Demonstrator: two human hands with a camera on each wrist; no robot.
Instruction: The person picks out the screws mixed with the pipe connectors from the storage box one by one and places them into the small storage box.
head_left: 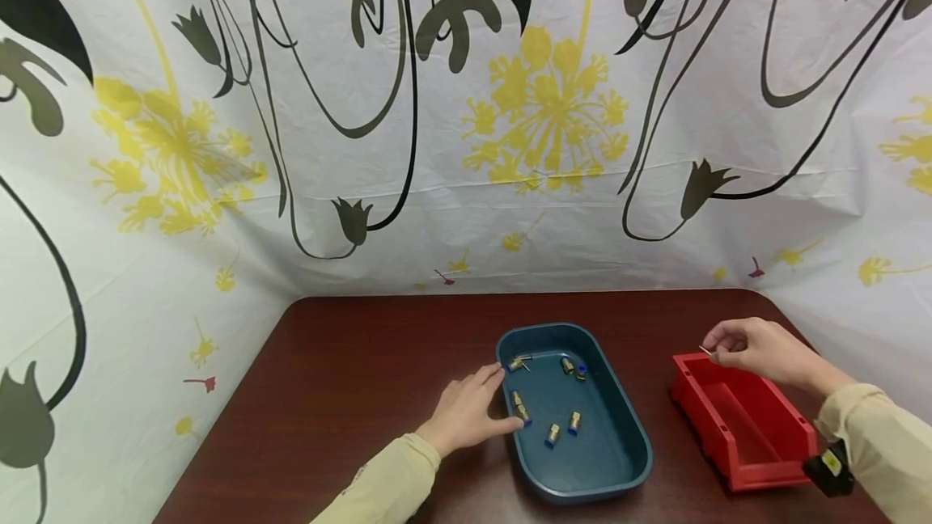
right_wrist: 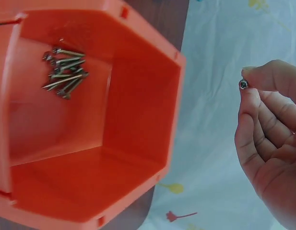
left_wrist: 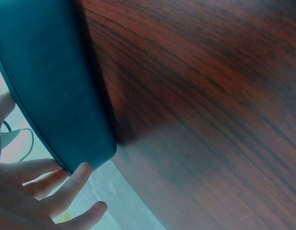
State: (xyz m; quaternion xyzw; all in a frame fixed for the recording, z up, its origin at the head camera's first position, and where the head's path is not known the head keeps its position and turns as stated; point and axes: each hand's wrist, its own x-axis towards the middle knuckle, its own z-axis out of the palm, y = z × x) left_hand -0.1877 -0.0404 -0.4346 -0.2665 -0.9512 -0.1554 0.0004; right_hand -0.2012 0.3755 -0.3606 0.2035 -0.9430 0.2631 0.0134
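Note:
My right hand [head_left: 760,352] pinches a screw [right_wrist: 243,84] between thumb and index finger, above the far end of a red bin [head_left: 772,475]. The screw's cross-slotted head faces the camera in the right wrist view. Inside the bin, several long screws [right_wrist: 66,72] lie in a small heap. My left hand [head_left: 466,412] is at the left side of a blue tray [head_left: 597,386], its fingers spread and fingertips right at the rim. In the tray are several brass fittings with blue ends [head_left: 553,435], with a screw [head_left: 524,365] beside the one at the far left.
Both containers stand on a dark red-brown wooden table [head_left: 364,378], the bin to the right of the tray. A white cloth [head_left: 451,249] with printed flowers hangs behind and beside the table. A black device [head_left: 830,467] sits at the right wrist.

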